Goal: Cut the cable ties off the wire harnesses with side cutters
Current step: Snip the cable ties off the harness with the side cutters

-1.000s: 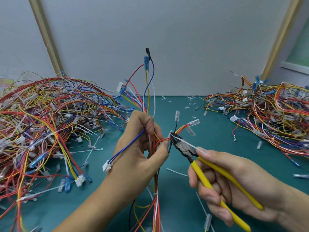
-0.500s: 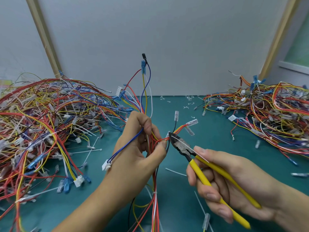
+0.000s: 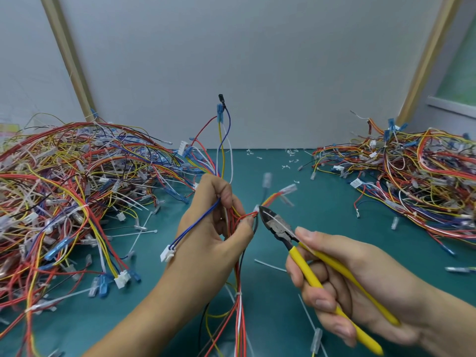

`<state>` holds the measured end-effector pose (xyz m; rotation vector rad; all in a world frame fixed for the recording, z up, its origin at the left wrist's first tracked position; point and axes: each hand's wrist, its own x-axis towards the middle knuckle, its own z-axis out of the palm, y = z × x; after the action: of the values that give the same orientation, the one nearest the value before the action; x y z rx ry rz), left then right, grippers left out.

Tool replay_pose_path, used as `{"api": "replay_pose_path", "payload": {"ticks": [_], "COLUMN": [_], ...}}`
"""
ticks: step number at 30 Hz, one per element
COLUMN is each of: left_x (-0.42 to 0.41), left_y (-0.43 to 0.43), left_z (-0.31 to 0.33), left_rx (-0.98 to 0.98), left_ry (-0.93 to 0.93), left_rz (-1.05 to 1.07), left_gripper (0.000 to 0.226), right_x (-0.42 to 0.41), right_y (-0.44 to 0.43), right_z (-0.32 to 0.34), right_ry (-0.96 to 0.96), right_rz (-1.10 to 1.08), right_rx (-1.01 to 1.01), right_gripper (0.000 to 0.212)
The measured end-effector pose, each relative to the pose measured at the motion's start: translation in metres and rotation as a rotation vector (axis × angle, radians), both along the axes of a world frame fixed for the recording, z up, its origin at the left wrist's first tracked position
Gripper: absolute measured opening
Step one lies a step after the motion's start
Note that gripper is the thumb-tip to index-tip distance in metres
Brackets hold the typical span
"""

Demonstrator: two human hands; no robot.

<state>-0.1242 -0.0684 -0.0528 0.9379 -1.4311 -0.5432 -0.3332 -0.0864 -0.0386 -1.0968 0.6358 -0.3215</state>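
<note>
My left hand (image 3: 213, 235) grips a wire harness (image 3: 238, 300) of red, yellow, blue and white wires, held upright above the green table. A white cable tie (image 3: 255, 208) sits on a short branch of red and orange wires beside my thumb. My right hand (image 3: 342, 282) holds yellow-handled side cutters (image 3: 306, 264). Their dark jaws touch the cable tie at its right side. A second white tie (image 3: 239, 294) wraps the harness lower down.
A large heap of tied harnesses (image 3: 77, 197) fills the left of the green table (image 3: 322, 215). Another heap (image 3: 417, 181) lies at the right. Cut tie tails (image 3: 270, 265) and small offcuts (image 3: 289, 161) are scattered between them. A grey wall stands behind.
The cutter jaws have stayed at the tie on the short branch while both hands shifted slightly. The branch's clear-sleeved ends now look blurred from motion.
</note>
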Motion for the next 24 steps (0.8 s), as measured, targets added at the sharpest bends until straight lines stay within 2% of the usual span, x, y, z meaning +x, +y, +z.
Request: {"api": "replay_pose_path", "payload": {"ticks": [7, 10, 13, 15, 17, 21, 24], "left_x": [0.006, 0.006, 0.008, 0.010, 0.010, 0.002, 0.002], "left_y": [-0.003, -0.004, -0.003, -0.003, -0.004, -0.003, -0.002], "left_z": [0.000, -0.001, -0.001, -0.003, -0.007, -0.012, -0.014], "left_rx": [0.036, 0.041, 0.045, 0.039, 0.002, -0.090, -0.073], "left_ry": [0.023, 0.014, -0.008, -0.066, -0.225, -0.731, -0.906], "left_rz": [0.038, 0.045, 0.071, 0.087, 0.086, 0.114, 0.115], "left_gripper": [0.032, 0.032, 0.031, 0.028, 0.024, 0.025, 0.038], "right_x": [-0.004, -0.006, -0.005, -0.003, 0.001, 0.009, 0.010], "right_y": [-0.004, -0.010, -0.014, -0.013, -0.009, -0.001, 0.000], "right_z": [0.004, 0.007, 0.007, 0.004, 0.000, -0.008, -0.007], "right_ry": [-0.001, 0.039, 0.139, 0.166, 0.153, 0.108, 0.108], "right_rz": [-0.076, -0.241, -0.429, -0.486, -0.492, -0.473, -0.500], "right_rx": [-0.046, -0.187, -0.423, -0.515, -0.555, -0.621, -0.640], "right_gripper": [0.051, 0.050, 0.053, 0.046, 0.035, 0.019, 0.020]}}
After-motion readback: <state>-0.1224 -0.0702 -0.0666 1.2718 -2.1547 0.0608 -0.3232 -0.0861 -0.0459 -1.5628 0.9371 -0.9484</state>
